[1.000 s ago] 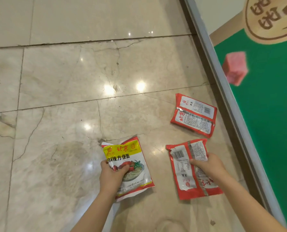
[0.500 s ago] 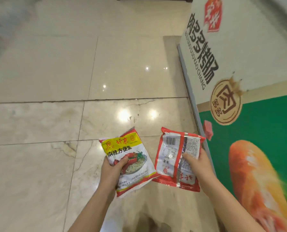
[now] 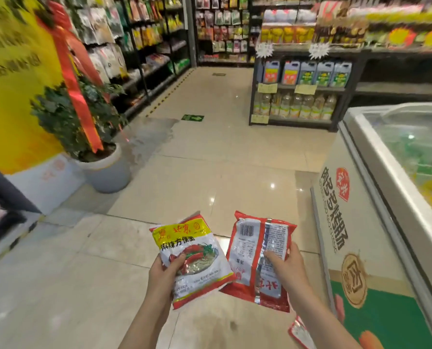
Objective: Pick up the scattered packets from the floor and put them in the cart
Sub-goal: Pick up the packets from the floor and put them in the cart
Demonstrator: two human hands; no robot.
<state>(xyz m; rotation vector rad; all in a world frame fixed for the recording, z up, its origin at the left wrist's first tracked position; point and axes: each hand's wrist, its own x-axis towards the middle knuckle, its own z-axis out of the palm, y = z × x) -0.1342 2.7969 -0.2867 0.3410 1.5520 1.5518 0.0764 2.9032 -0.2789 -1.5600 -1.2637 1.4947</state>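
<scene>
My left hand (image 3: 163, 274) grips a noodle packet (image 3: 192, 258) with a yellow top and red edges, front side up. My right hand (image 3: 285, 269) holds a second red packet (image 3: 250, 250) showing its printed back with a barcode. Both packets are raised above the floor, side by side and nearly touching. A third red packet (image 3: 298, 332) lies on the floor by the freezer, partly hidden behind my right forearm. No cart is in view.
A chest freezer (image 3: 361, 222) with a printed side runs along the right. A potted plant (image 3: 104, 170) with a red ribbon stands at the left by a yellow wall. Shelves of bottles (image 3: 300, 91) and goods stand ahead across the tiled floor (image 3: 210, 152).
Both hands lifted their packets off the floor and the view swung up from the tiles to the store aisle. The third packet stayed on the floor.
</scene>
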